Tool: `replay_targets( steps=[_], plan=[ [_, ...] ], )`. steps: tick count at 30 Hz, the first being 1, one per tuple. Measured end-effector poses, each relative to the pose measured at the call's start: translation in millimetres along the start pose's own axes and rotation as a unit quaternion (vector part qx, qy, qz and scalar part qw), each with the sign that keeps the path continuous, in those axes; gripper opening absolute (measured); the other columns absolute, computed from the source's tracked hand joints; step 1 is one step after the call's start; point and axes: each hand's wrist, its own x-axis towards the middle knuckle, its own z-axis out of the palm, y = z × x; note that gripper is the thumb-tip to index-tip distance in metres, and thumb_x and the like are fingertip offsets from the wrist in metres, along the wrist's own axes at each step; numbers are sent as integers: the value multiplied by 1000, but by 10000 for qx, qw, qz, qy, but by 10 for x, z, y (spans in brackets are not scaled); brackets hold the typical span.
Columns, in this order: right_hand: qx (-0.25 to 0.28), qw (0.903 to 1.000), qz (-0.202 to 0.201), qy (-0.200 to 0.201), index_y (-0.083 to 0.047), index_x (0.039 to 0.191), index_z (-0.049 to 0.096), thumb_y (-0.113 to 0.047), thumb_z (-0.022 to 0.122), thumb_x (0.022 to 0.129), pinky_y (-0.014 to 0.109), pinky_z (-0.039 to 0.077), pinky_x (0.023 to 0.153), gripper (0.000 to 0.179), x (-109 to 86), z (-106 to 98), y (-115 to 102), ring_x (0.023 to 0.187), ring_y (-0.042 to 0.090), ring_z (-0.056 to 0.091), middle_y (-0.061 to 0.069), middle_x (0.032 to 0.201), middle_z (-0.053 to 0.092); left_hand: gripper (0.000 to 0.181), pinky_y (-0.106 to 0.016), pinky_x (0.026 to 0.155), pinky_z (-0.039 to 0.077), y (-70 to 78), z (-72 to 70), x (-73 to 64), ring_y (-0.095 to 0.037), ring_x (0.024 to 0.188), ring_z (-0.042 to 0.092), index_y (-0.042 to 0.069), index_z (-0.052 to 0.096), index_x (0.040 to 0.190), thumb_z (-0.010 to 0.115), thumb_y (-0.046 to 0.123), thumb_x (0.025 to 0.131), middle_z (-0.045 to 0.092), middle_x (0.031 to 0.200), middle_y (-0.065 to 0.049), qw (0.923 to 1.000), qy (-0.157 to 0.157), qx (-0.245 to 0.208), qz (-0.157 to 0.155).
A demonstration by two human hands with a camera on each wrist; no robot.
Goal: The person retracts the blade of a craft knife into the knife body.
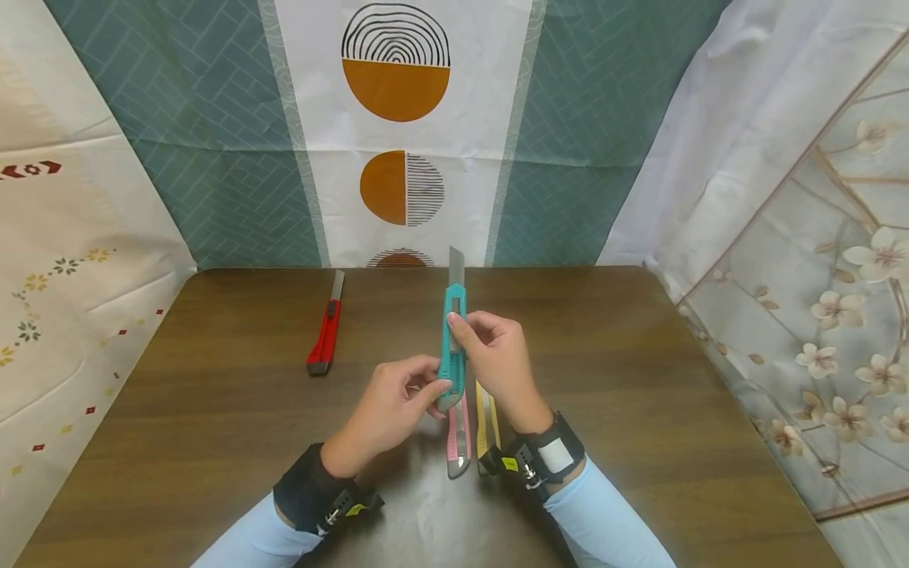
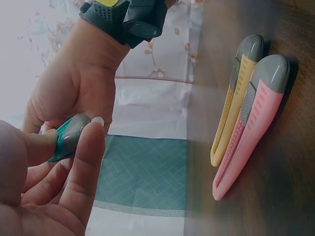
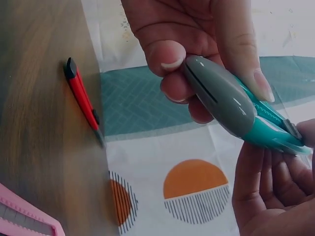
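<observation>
Both hands hold a teal box cutter [image 1: 452, 339] above the table, its blade slid out and pointing away from me. My left hand [image 1: 392, 402] pinches the grey end cap [image 3: 221, 96] between thumb and fingers. Nearer the blade, my right hand [image 1: 500, 359] grips the body, its thumb on the slider side. Below them on the table lie a pink box cutter [image 2: 253, 125] and a yellow box cutter [image 2: 237, 98], side by side; in the head view the hands and teal cutter partly cover them. To the left rests a red box cutter [image 1: 326, 335] with its blade out.
The brown wooden table [image 1: 234, 426] ends at a patterned cloth [image 1: 405, 189] hanging along its back edge. Floral cloths hang at the left [image 1: 64, 315] and right [image 1: 838, 331] sides. Each wrist wears a black strap with a small camera.
</observation>
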Motion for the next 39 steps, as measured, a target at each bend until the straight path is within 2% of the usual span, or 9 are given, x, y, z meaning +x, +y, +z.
replay_targets(
  steps=[4, 12, 20, 31, 39],
  plan=[
    [-91, 9999, 59, -49, -8, 82, 76, -32, 69, 99, 24, 47, 52, 30, -7, 3, 4, 62, 17, 57, 6, 69, 66, 22, -28, 65, 64, -2, -10, 1, -11, 63, 72, 5, 71, 115, 74, 8, 94, 73, 84, -8, 9999, -38, 28, -104],
    [-103, 9995, -286, -15, -7, 81, 76, -26, 70, 99, 22, 43, 51, 27, -9, 23, 5, 59, 13, 53, 8, 68, 65, 22, -28, 66, 64, 5, -23, -4, -10, 63, 72, 5, 70, 115, 74, 9, 94, 73, 84, -8, 9998, -84, 120, -126],
    [-58, 9995, -304, -59, -6, 90, 77, -25, 72, 98, 23, 47, 53, 21, -21, 27, -7, 63, 16, 57, 9, 72, 68, 22, -27, 65, 64, 4, -28, 4, -11, 62, 72, 2, 70, 114, 74, 8, 94, 73, 85, -10, 9999, -25, 96, -66],
    [-31, 9993, -313, -188, -7, 93, 77, -23, 73, 97, 23, 48, 55, 17, -15, 12, -5, 64, 16, 57, 8, 73, 68, 21, -27, 62, 63, -14, -31, 13, -11, 61, 72, 1, 70, 112, 74, 8, 94, 74, 84, -12, 9999, 26, 55, 100],
    [51, 9993, -327, -171, -7, 94, 77, -22, 74, 96, 24, 49, 57, 15, -14, 29, -12, 66, 16, 58, 9, 76, 69, 20, -28, 62, 64, -2, -49, 18, -9, 61, 72, 3, 70, 113, 74, 6, 93, 73, 84, -9, 9999, 69, 83, 74]
  ],
)
